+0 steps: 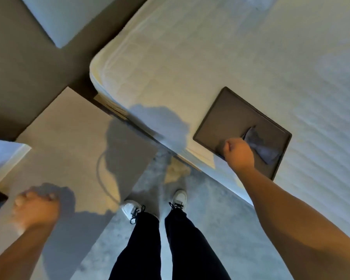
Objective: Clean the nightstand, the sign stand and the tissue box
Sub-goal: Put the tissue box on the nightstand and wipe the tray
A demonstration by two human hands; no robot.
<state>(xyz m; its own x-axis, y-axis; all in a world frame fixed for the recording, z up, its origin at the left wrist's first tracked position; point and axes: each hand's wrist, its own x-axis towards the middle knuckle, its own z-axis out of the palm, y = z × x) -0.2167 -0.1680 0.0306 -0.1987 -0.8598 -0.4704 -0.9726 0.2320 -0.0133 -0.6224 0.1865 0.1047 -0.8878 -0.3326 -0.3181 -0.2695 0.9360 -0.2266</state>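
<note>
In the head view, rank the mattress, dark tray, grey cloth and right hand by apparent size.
1. mattress
2. dark tray
3 and 4. grey cloth and right hand look alike; the hand covers part of the cloth and is nearer the camera, so unranked.

Nightstand (73, 138) top lies bare (mattress (190, 57) beside it).
</note>
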